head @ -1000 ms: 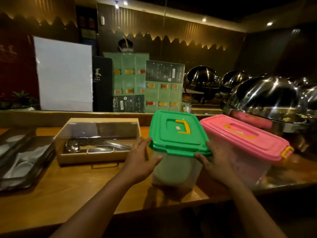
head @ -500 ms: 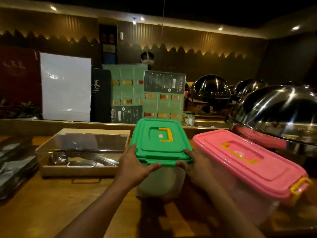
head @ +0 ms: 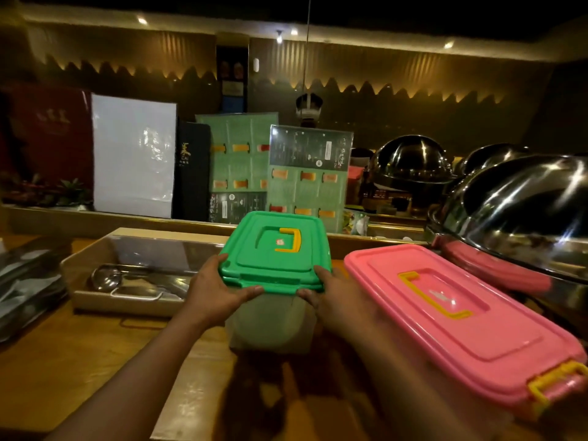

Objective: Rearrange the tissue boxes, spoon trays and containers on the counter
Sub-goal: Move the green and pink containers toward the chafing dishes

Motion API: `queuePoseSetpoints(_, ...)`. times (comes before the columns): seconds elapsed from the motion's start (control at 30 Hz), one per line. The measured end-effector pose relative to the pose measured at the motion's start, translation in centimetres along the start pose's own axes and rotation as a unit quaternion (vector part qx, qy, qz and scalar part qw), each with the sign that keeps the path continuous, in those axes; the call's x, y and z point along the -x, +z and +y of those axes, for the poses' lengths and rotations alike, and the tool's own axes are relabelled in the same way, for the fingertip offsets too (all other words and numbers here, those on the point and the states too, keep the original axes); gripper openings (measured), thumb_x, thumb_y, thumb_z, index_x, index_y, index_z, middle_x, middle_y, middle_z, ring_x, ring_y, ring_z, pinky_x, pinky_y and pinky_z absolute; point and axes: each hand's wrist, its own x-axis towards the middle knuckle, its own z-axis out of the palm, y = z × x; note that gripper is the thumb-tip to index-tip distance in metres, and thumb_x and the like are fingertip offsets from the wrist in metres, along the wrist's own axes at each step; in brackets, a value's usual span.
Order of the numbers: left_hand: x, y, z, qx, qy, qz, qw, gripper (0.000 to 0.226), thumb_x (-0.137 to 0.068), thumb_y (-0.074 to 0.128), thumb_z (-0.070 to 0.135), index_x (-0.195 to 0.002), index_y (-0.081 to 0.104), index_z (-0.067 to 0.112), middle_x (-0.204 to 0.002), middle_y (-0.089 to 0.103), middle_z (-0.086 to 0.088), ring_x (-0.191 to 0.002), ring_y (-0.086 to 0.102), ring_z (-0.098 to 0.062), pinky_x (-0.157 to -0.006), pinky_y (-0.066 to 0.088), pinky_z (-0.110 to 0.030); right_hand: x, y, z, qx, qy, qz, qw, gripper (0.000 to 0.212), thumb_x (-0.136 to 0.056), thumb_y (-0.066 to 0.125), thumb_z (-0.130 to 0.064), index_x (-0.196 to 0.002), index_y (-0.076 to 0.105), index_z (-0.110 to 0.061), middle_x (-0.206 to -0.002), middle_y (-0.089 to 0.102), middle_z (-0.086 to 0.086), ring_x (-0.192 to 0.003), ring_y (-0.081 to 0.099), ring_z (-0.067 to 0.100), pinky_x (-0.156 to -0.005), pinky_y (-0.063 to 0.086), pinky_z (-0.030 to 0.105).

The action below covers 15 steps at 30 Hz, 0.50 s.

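Observation:
A clear container with a green lid [head: 275, 249] and yellow handle stands on the wooden counter [head: 79, 361] in the middle. My left hand [head: 216, 294] grips its left near corner under the lid rim, and my right hand [head: 331, 297] grips the right near corner. To its right lies a larger container with a pink lid [head: 461, 319] and yellow latch. On its left sits a wooden spoon tray [head: 133, 272] with a clear cover, holding a ladle and metal utensils.
A metal tray [head: 28, 278] of white spoons sits at the far left. Steel dome chafing lids [head: 521, 211] crowd the right. Menus and a white board [head: 133, 160] lean on the ledge behind the counter.
The green-lidded container has moved away from me, toward the back ledge, with both hands still on it. The view has come closer to the counter, and the pink container looks nearer.

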Motion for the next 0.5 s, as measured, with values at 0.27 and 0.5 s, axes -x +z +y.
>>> queuePoseSetpoints(0.27,1.8,2.2,1.9,-0.144,0.002,0.06,0.988,0.101,-0.064,0.08,0.056,-0.149,0.031,0.029,-0.159,0.025,-0.014,-0.147,0.022,-0.041,-0.111,0.035,-0.061,5.0,-13.1,7.5,0.062,-0.008,0.107,0.992,0.054,-0.09,0.068,-0.04,-0.136,0.056,-0.016,-0.142,0.055,0.007,-0.132,0.047,0.024,-0.109,0.032,0.033)
queuePoseSetpoints(0.5,10.4,9.2,10.5,-0.09,0.199,-0.033,0.975,0.072,-0.079,0.076,0.04,-0.142,0.047,0.02,-0.155,0.036,-0.006,-0.141,0.036,-0.023,-0.113,0.028,-0.029,11.7,-18.4,18.2,0.051,0.245,0.116,0.961,0.05,-0.085,0.067,-0.052,-0.126,0.064,-0.024,-0.126,0.066,0.012,-0.108,0.063,0.032,-0.087,0.05,0.036)
